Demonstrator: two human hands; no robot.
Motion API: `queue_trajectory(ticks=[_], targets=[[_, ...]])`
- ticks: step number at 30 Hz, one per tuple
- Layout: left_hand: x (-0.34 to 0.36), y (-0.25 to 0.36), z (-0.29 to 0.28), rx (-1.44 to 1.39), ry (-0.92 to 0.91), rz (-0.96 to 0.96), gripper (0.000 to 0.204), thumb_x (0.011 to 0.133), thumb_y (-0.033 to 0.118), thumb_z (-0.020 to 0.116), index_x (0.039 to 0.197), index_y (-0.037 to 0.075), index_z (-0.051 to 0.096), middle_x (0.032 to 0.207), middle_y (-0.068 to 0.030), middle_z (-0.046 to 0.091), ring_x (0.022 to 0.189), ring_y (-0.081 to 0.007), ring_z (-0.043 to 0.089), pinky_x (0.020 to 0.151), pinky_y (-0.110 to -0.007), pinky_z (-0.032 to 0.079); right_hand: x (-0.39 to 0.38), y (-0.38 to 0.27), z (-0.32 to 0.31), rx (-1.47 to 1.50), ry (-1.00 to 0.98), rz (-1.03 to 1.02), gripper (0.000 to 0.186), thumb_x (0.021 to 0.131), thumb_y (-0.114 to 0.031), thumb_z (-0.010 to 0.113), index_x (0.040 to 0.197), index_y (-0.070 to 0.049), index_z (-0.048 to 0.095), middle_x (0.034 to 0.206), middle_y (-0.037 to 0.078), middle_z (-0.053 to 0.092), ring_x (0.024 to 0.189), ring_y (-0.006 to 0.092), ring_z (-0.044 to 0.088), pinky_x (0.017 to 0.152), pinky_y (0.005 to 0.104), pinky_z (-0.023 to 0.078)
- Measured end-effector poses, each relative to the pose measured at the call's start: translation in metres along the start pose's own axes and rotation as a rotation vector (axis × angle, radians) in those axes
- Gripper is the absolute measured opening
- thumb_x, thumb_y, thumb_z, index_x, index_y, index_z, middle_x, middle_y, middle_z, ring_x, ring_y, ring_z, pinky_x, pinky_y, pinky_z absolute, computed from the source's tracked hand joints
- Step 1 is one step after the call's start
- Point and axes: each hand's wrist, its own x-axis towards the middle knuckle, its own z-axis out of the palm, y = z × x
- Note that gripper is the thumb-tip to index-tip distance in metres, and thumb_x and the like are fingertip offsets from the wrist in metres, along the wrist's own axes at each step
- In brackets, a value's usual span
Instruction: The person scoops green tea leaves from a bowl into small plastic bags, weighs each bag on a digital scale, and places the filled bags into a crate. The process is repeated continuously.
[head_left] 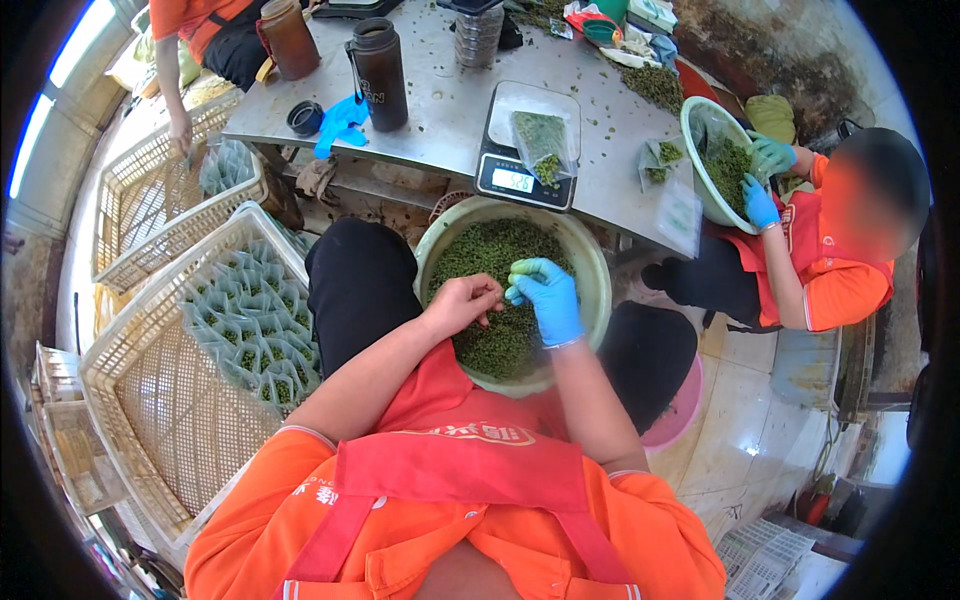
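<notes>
A pale green basin (597, 262), heaped with small green berries (490, 250) that look like green peppercorns, sits between my knees. Over the heap is my bare left hand (466, 303), thumb and fingers pinched together. My right hand (548, 298) wears a blue glove with greenish-stained fingertips, and its fingers are closed close to the left ones. Whatever either pinch holds is too small or hidden to make out. Just beyond the basin, a digital scale (527, 178) on the metal table carries a clear bag (540, 142) partly filled with the berries.
At my left, a large plastic crate (150, 400) holds rows of filled bags (255, 325); another crate (125, 215) stands behind. A dark bottle (378, 80) and blue glove (343, 125) rest on the table (430, 120). A gloved co-worker at right holds a basin (690, 135) of berries.
</notes>
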Motion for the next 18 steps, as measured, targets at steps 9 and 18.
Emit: queue_trajectory(ticks=[9,18], targets=[[-0.003,-0.001,-0.003,0.152,0.073,0.069,0.015,0.088,0.015,0.055,0.093,0.002,0.058,0.077,-0.0034,0.064,0.058,-0.0075,0.057,0.054,-0.023,0.048,0.039,-0.063,0.017,0.215,0.215,-0.303,0.031,0.087,-0.002,0.051,0.117,0.006,0.049,0.108,0.016,0.057,0.088,0.0254,0.064,0.076,0.0319,0.054],[0.008,0.073,-0.040,0.366,0.157,0.209,0.022,0.088,0.012,0.057,0.106,0.000,0.054,0.085,-0.0049,0.064,0.076,-0.0092,0.060,0.059,-0.024,0.051,0.048,-0.039,0.001,-0.863,0.302,-0.696,0.027,0.084,-0.007,0.054,0.110,-0.001,0.058,0.115,0.015,0.057,0.103,0.0273,0.057,0.086,0.0332,0.046]])
